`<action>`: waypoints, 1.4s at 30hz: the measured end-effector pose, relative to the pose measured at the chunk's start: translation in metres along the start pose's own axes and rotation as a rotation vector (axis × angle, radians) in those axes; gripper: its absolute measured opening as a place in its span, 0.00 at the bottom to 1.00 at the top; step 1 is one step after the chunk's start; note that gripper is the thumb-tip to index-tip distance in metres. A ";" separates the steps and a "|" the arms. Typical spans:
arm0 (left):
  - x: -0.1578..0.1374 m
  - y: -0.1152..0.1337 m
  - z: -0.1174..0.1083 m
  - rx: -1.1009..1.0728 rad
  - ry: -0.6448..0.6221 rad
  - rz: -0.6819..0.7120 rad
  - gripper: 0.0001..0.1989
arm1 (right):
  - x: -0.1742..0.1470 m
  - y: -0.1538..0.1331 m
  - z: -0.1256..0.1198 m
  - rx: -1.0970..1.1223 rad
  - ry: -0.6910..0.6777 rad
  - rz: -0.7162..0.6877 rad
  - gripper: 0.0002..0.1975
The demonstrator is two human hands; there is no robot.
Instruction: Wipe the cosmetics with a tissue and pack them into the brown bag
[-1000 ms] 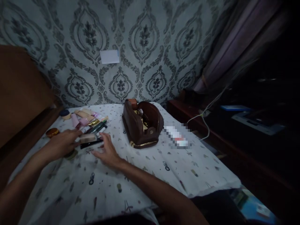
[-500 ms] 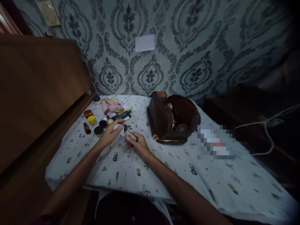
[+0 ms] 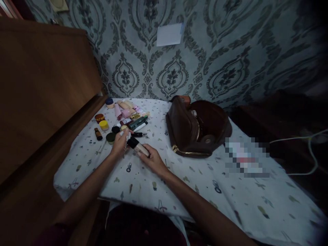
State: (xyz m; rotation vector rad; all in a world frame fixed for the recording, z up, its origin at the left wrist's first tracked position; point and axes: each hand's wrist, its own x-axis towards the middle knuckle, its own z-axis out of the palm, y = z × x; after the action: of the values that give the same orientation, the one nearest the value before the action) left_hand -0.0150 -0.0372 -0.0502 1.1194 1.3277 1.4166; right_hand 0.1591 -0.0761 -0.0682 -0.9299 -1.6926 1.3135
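Observation:
In my right hand (image 3: pixel 153 160) is a foundation bottle (image 3: pixel 141 149), clear with beige contents and a black cap, tilted with the cap toward my left hand. My left hand (image 3: pixel 120 142) is closed on a crumpled white wipe or tissue (image 3: pixel 125 136), right beside the black cap. Whether the wipe touches the cap I cannot tell. Just beyond lies a black tube with a silver end (image 3: pixel 139 134). Close to my left hand are a dark green-lidded jar (image 3: pixel 110 138) and a small cream-coloured jar (image 3: pixel 124 127), partly hidden.
An open brown handbag (image 3: pixel 191 136) stands on the patterned cloth (image 3: pixel 164 186) at right. Several cosmetic tubes (image 3: pixel 125 111), a yellow-lidded jar (image 3: pixel 104 125) and a small amber bottle (image 3: pixel 98 134) lie at the back left. A wooden cabinet (image 3: pixel 48 89) borders the left. Something blurred out lies at right.
The foundation bottle has turned so its black cap and beige body show more fully. My left hand has shifted slightly left and down. The whole view has swung a little left.

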 end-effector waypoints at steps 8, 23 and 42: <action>-0.023 0.002 0.006 0.454 -0.226 0.497 0.19 | -0.007 0.004 0.009 -0.526 0.104 -0.068 0.23; -0.011 0.006 0.002 -0.120 -0.093 -0.007 0.27 | -0.002 -0.002 0.001 0.529 -0.052 0.229 0.20; -0.017 -0.001 0.001 0.068 -0.084 0.136 0.28 | -0.003 -0.014 0.008 0.814 -0.049 0.428 0.23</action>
State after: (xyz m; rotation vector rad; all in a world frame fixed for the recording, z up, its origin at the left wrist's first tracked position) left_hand -0.0102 -0.0535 -0.0523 1.3210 1.2681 1.4141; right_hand 0.1524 -0.0847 -0.0558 -0.7680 -0.8394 2.0880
